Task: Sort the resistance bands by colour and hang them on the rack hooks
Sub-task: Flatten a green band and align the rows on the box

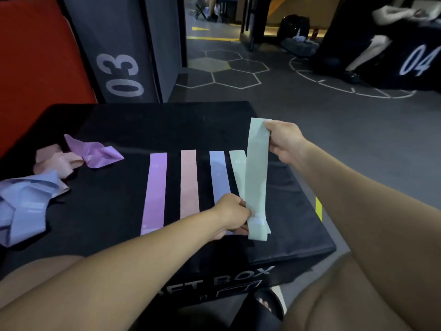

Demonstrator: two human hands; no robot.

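My left hand (230, 215) pinches the green band's (256, 177) near end, right hand (285, 142) pinches the far end; light, floppy, best held by both ends.

Black soft box (274, 247), red pad (35, 68), dark pillar marked 03 (119, 75), hexagon-patterned floor (226, 75), block marked 04 (417, 60)

1. A gym or fitness studio.
2. Padded black soft plyo box (274, 256) printed "BOX", numbered pads "03" (119, 75) and "04" (420, 59).
3. Rubber floor with hexagon markings (229, 70); coloured resistance bands (155, 192).
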